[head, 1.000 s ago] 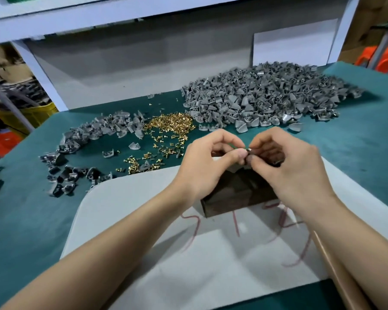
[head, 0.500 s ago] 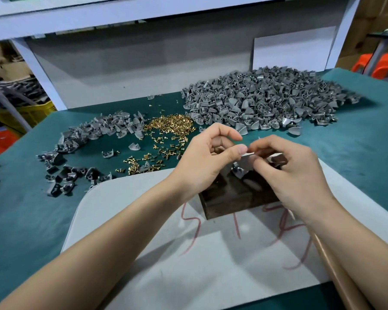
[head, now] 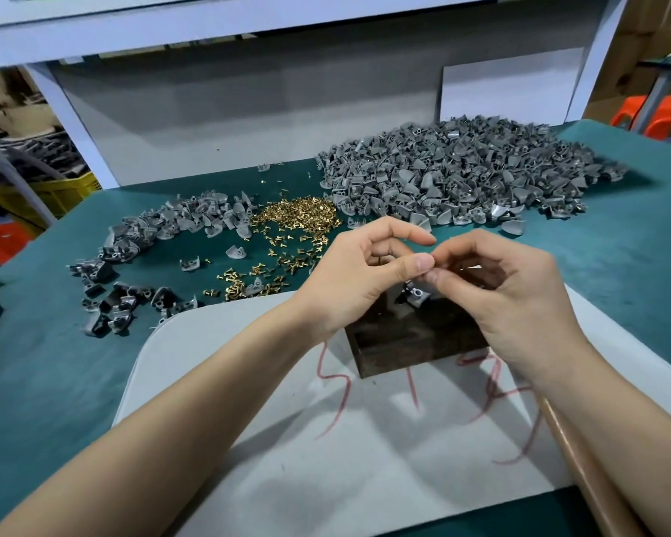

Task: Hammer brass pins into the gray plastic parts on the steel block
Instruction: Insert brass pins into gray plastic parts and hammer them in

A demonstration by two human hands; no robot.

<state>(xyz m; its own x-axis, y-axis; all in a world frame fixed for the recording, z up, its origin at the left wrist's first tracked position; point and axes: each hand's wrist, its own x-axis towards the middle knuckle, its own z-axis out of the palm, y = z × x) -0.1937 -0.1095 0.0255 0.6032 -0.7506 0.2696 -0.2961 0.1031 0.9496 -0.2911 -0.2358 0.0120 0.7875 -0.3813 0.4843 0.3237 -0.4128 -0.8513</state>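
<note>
A dark steel block [head: 403, 344] stands on a white board [head: 287, 451]. Both hands hover just over its top. My right hand [head: 520, 300] has its fingers curled and pinches a small gray plastic part [head: 417, 295] right above the block. My left hand [head: 361, 277] lies beside it, its thumb tip pressed against my right fingertips and its index finger lifted straight and free. No pin shows between the fingers. Loose brass pins [head: 299, 217] are heaped on the green mat behind the hands.
A big heap of gray parts [head: 461, 176] fills the back right of the mat. A smaller spread of gray parts [head: 163, 230] curves along the left. A brown wooden handle [head: 585, 482] lies under my right forearm. Red scrawls mark the board. A shelf frame stands behind.
My left index finger has lifted off the pinch, leaving only the thumb against my right fingertips. Both hands stay over the block, and the gray part now shows below my right fingers.
</note>
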